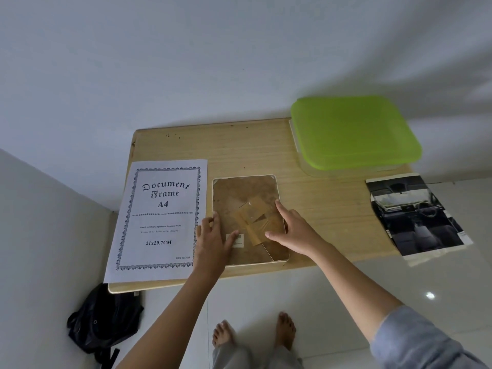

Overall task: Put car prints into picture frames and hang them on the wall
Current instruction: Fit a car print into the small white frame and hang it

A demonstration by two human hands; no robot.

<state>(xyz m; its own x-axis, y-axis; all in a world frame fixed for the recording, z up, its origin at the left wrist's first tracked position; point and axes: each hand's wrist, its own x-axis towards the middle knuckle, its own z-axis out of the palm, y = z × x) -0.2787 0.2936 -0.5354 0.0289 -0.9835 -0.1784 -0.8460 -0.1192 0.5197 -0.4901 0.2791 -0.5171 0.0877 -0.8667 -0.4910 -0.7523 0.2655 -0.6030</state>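
Observation:
A white-rimmed picture frame (234, 193) lies face down on the wooden table (266, 147), its brown backing board and folded stand showing. My left hand (213, 241) rests flat on the frame's left edge, fingers spread. My right hand (292, 230) lies on the right side of the backing, fingers apart, near the stand. A black-and-white car interior print (415, 214) lies at the table's right end, overhanging the edge. The frame's white insert sheet (159, 219), printed "Document Frame A4", lies left of the frame.
A clear box with a green lid (354, 131) stands at the back right of the table. The grey wall (213, 62) rises right behind the table. A black bag (103, 320) sits on the tiled floor at the lower left. My bare feet (253, 334) stand below the table's front edge.

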